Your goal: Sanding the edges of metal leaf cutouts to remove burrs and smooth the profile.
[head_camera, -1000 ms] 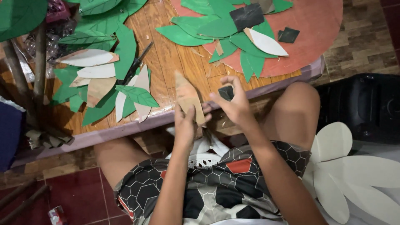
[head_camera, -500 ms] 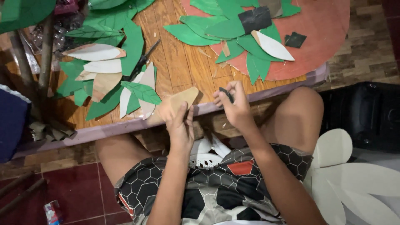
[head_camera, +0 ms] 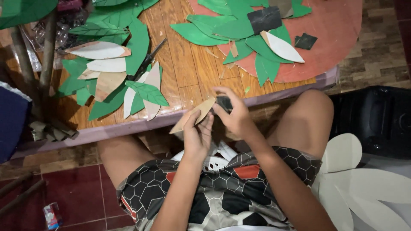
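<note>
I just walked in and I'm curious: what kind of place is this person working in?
Probably a home craft corner, not a workshop. A low wooden table is strewn with green paper leaves, the floor is red tile, and the seated person's hands, left hand and right hand, hold a brown cardboard leaf.

1. We see a tan, leaf-shaped cardboard piece (head_camera: 192, 116), flat and pointed, tilted with its right end higher, above the near table edge.
2. We see a small dark block (head_camera: 223, 103) touching its right end.
</note>
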